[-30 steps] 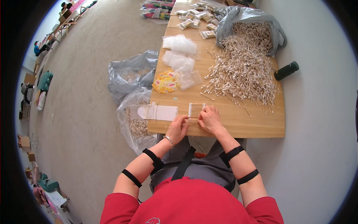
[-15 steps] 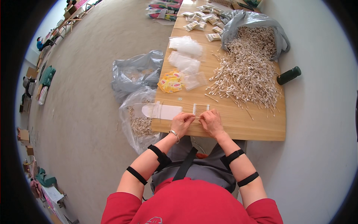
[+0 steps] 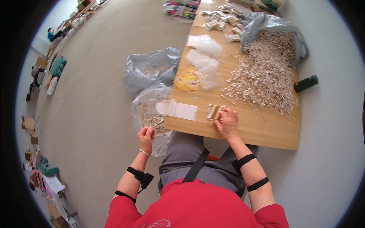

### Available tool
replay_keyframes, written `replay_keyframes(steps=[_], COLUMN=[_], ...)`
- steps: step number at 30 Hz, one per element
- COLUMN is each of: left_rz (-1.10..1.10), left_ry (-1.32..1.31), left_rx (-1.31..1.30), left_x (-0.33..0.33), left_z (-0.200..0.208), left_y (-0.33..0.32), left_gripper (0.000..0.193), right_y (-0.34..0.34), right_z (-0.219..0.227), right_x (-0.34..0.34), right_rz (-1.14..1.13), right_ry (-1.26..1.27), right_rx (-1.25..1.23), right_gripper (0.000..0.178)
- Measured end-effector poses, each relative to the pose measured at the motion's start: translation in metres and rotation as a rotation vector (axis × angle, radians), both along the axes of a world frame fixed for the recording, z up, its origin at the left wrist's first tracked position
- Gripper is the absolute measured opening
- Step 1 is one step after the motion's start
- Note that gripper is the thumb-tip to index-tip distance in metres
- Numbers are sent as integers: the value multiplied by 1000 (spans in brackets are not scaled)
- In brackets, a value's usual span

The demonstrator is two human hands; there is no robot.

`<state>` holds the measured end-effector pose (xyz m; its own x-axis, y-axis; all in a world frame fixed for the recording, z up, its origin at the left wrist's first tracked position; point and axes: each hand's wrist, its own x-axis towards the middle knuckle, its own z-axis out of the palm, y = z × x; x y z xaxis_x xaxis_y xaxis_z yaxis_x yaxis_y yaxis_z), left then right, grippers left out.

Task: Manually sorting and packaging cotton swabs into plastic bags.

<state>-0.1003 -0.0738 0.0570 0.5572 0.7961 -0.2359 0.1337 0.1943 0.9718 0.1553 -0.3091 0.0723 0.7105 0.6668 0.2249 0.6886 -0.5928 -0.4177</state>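
My left hand [image 3: 146,136] is off the table's left edge, its fingers pinched on a cotton swab [image 3: 156,124] that points up and to the right. Below that swab lies a clear plastic bag [image 3: 138,110] with many loose swabs in it. My right hand [image 3: 229,121] rests at the right end of a neat row of cotton swabs [image 3: 214,111], fingers curled over its edge; whether it grips any is hidden. Left of the row, a white card with a rounded end, in a clear sleeve [image 3: 186,111], lies flat at the table's edge.
A big heap of swabs [image 3: 266,76] spills from a grey bag [image 3: 302,43] on the wooden table [image 3: 262,131]. Clear pouches [image 3: 205,45], yellow packets [image 3: 187,80] and several filled packs [image 3: 232,38] lie on it. A dark green bottle [image 3: 306,83] is by the wall.
My left hand has left the row and moved left past the table edge with a swab. My right hand stays at the row. The whole view has shifted slightly.
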Motion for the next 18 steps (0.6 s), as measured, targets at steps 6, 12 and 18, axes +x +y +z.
replay_keyframes(steps=[6, 12, 18], left_rz=[132, 413, -162], left_ry=[442, 397, -232], left_rx=[92, 429, 341], left_x=[-54, 28, 131], left_z=[-87, -43, 14], left_y=[55, 31, -63], left_gripper=[25, 49, 43], right_y=[17, 0, 14], right_z=[-3, -23, -31], right_x=[-2, 9, 18], right_rz=[15, -69, -101], right_ry=[-17, 53, 31], right_rx=[35, 264, 335], right_gripper=[58, 43, 35])
